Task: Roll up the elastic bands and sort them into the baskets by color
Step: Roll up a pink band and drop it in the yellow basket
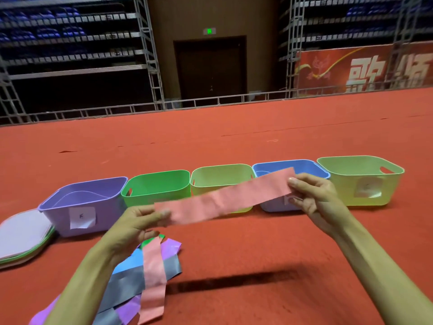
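Across the red carpet (234, 137) five baskets (154, 191) are lined, loose bands (152, 266) piled nearer. The pink band (225, 200) is held stretched in the air before the baskets, one end pinched by the left grip (131, 225), the other by the right grip (314, 195). It is judged light and limp, best rolled from an end. The basket labels (82, 217) cannot be read.

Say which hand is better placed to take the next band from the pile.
Left, probably. The left hand hovers just above the pile while pinching the pink band; the right hand is farther off, near the blue basket.
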`<action>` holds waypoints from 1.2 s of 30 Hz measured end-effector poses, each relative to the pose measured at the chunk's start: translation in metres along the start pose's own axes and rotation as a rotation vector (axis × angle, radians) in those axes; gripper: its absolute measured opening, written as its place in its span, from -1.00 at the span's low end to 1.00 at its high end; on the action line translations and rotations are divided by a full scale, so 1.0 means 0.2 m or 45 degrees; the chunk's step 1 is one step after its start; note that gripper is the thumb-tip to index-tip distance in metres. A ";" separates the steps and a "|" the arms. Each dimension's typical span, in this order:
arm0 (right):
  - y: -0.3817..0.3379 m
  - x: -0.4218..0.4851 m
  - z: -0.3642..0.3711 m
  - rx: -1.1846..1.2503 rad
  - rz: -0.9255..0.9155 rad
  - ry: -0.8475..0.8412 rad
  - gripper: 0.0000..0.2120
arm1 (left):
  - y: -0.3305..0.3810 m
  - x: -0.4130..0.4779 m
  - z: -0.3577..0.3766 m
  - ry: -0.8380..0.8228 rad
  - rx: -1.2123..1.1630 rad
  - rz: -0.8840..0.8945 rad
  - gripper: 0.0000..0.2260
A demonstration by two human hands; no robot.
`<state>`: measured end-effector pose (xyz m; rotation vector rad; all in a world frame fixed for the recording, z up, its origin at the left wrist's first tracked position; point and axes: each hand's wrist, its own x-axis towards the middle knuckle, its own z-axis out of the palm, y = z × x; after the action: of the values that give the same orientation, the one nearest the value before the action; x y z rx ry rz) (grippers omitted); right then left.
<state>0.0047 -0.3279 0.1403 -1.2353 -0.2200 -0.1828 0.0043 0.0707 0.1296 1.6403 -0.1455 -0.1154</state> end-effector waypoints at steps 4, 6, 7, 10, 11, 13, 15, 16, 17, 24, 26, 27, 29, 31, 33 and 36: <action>-0.03 0.03 0.21 -0.381 -0.209 -0.245 -0.96 | -0.03 -0.01 0.11 -0.080 0.707 -0.078 -0.66; -0.02 0.06 0.32 -0.604 -0.267 -0.378 -0.98 | 0.00 0.00 0.23 0.013 0.701 0.114 -0.53; -0.02 0.07 0.36 -0.730 -0.302 -0.428 -0.97 | 0.04 0.00 0.31 0.033 0.598 0.254 -0.54; -0.03 0.10 0.46 -0.935 -0.425 -0.528 -0.89 | 0.19 0.01 0.49 -0.009 0.283 0.488 -0.67; -0.03 0.10 0.48 -0.917 -0.416 -0.536 -0.91 | 0.24 0.02 0.52 -0.015 0.264 0.526 -0.75; -0.04 0.11 0.49 -0.844 -0.380 -0.528 -0.96 | 0.28 0.04 0.55 0.015 0.267 0.585 -0.91; -0.04 0.11 0.50 -0.759 -0.368 -0.512 -0.93 | 0.30 0.05 0.55 0.067 0.246 0.582 -0.90; -0.04 0.11 0.50 -0.727 -0.377 -0.499 -0.92 | 0.31 0.06 0.55 0.077 0.222 0.569 -0.87; -0.04 0.11 0.50 -0.698 -0.376 -0.480 -0.91 | 0.31 0.06 0.56 0.069 0.185 0.551 -0.83; -0.03 0.13 0.47 -0.477 -0.314 -0.414 -0.83 | 0.29 0.05 0.56 0.076 0.005 0.441 -0.73; -0.03 0.12 0.47 -0.428 -0.292 -0.414 -0.83 | 0.29 0.05 0.56 0.086 -0.012 0.438 -0.73; -0.04 0.12 0.47 -0.409 -0.278 -0.413 -0.84 | 0.30 0.05 0.56 0.091 -0.016 0.440 -0.73; -0.04 0.11 0.48 -0.388 -0.251 -0.407 -0.83 | 0.31 0.05 0.56 0.089 -0.015 0.446 -0.74; -0.04 0.11 0.50 -0.382 -0.235 -0.383 -0.81 | 0.31 0.06 0.56 0.076 -0.010 0.446 -0.75; -0.04 0.11 0.50 -0.387 -0.233 -0.343 -0.80 | 0.31 0.06 0.56 0.067 -0.013 0.439 -0.75; -0.05 0.10 0.50 -0.384 -0.229 -0.302 -0.79 | 0.32 0.06 0.56 0.059 -0.012 0.440 -0.76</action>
<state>0.0149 -0.2370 0.1849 -1.5381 -0.5246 -0.2306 -0.0037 -0.0466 0.1845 1.5839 -0.3891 0.1855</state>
